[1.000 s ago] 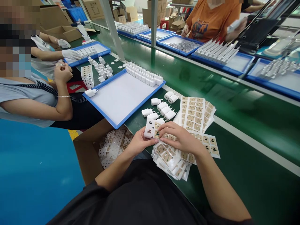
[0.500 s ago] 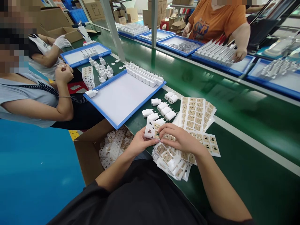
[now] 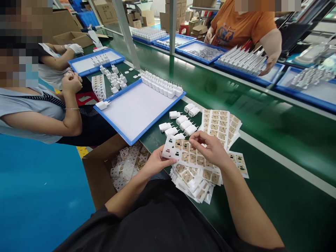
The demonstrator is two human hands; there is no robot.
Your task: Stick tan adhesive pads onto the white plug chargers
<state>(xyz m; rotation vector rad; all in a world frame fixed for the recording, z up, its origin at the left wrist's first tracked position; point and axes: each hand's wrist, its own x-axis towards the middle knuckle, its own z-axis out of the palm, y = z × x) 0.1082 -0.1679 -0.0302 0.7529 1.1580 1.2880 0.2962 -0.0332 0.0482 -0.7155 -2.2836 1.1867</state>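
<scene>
My left hand (image 3: 155,163) grips the left end of a white sheet of tan stickers (image 3: 186,156), thumb on top and fingers beneath. At that end the sheet has bare white backing with small dark cutouts. Over its upper middle, my right hand (image 3: 207,148) is pinched, thumb against fingertips; whatever is between them is too small to make out. Below the held sheet lies a loose stack of sticker sheets (image 3: 193,187), and more sticker sheets (image 3: 215,122) fan out behind my right hand. Several white charger plugs (image 3: 184,125) lie just beyond the held sheet.
A blue-rimmed tray (image 3: 157,130) bears rows of white plugs (image 3: 162,85). A cardboard box (image 3: 96,178) with used backing sheets stands below the table edge. Co-workers sit at left; a person in an orange shirt (image 3: 244,29) works across the green table (image 3: 283,154) at more trays.
My right hand has lifted off the sheet's left part and moved right and slightly up, fingers pinched. More of the sticker sheet shows now. My left hand keeps its grip.
</scene>
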